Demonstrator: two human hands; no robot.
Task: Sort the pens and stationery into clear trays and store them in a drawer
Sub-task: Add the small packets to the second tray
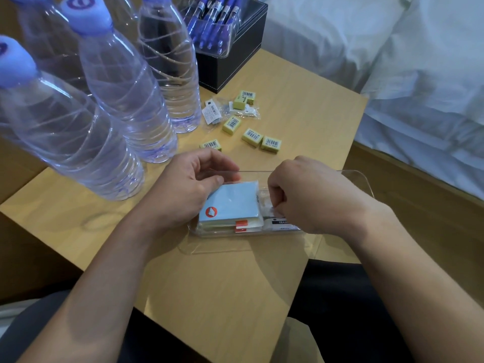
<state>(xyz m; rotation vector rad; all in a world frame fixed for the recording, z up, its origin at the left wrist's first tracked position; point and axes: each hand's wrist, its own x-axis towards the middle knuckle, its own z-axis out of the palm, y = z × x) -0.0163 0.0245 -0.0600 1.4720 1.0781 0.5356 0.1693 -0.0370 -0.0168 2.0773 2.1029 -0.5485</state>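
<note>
A clear tray [358,179] lies on the wooden table in front of me. Inside it a stack of sticky-note pads [230,205] with a blue top sits at the left, and white erasers [281,222] lie beside it. My left hand [183,189] grips the tray's left end, thumb against the blue pad. My right hand [303,195] is curled over the tray, fingertips pinched on a wrapped white eraser. Several small yellow erasers [251,136] lie loose farther back. Blue pens [212,22] stand in a second clear tray [222,49] at the back.
Three water bottles [125,100] stand close on the left. A black box [235,61] carries the pen tray. Small plastic packets [212,113] lie by the yellow erasers. A bed with white sheets [419,74] borders the table's right edge.
</note>
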